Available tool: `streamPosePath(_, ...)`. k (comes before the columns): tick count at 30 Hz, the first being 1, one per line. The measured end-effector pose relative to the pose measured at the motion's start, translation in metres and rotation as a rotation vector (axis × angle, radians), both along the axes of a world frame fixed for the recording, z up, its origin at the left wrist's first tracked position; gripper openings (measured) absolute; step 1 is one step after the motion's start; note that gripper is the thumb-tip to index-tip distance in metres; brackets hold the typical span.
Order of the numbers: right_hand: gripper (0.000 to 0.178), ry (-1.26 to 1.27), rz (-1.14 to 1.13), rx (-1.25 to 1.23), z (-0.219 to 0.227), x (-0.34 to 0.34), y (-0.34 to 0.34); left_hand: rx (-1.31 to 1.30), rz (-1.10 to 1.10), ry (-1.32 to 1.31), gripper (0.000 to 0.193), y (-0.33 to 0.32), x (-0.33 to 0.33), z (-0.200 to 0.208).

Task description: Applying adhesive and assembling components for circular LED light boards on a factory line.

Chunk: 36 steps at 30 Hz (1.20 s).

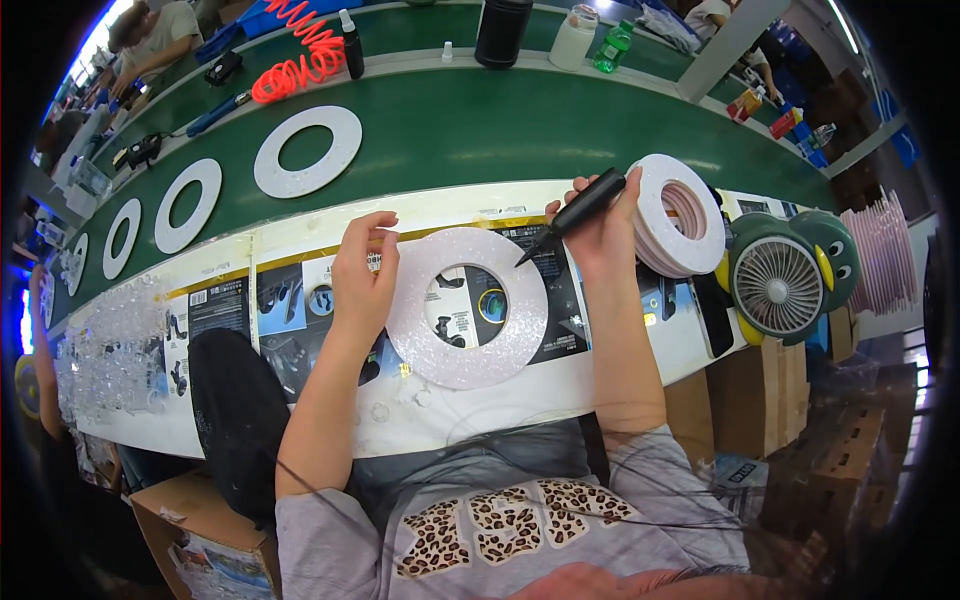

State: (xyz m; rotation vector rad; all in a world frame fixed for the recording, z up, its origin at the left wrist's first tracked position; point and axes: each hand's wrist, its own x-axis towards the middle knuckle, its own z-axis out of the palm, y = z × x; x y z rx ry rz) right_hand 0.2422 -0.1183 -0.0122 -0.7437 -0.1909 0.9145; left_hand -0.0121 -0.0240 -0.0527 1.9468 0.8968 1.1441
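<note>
A flat white speckled ring (420,335) lies on the work surface in front of me. My left hand (362,275) is at its left edge, empty, fingers loosely bent and apart; I cannot tell whether it touches the ring. My right hand (608,240) grips a thick black pen-like tool (590,203) with a tapered nozzle. The nozzle points down and left, at or just above the ring's upper right part. Close beside the right hand, a stack of similar rings (655,235) leans on its side.
Several single rings (345,140) lie along the green conveyor belt (450,130). A green fan (780,285) stands right of the stack, before more pinkish rings (885,250). Clear plastic pieces (115,345) cover the left end. Bottles (572,38) line the far ledge; cardboard boxes (765,395) sit lower right.
</note>
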Motion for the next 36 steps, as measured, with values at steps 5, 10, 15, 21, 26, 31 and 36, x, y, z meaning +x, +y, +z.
streamPosePath(5, 0.035, 0.187, 0.020, 0.043, 0.001, -0.010, 0.005, 0.016, 0.003, -0.009, 0.020, 0.001, -0.001, -0.002)
streamPosePath(10, 0.037, 0.146, 0.120, 0.052, -0.011, -0.010, 0.003, 0.035, 0.010, -0.005, 0.020, 0.002, -0.004, -0.001)
streamPosePath(15, 0.026, -0.049, 0.299, 0.173, -0.016, -0.007, 0.006, 0.060, 0.020, -0.033, 0.021, 0.005, -0.006, -0.007)
streamPosePath(21, 0.024, -0.037, 0.186, 0.263, -0.015, 0.005, 0.001, 0.028, 0.025, -0.020, 0.021, 0.000, 0.004, -0.004)
streamPosePath(26, 0.028, 0.058, 0.103, 0.249, -0.003, -0.011, 0.002, 0.019, 0.002, -0.033, 0.022, 0.001, -0.002, -0.004)
streamPosePath(31, 0.025, 0.144, 0.204, 0.360, -0.005, -0.006, -0.003, 0.024, 0.001, -0.030, 0.023, -0.001, -0.003, -0.001)
streamPosePath(36, 0.021, 0.067, 0.321, 0.363, 0.000, -0.010, -0.005, 0.070, 0.000, -0.042, 0.025, 0.000, -0.003, -0.005)
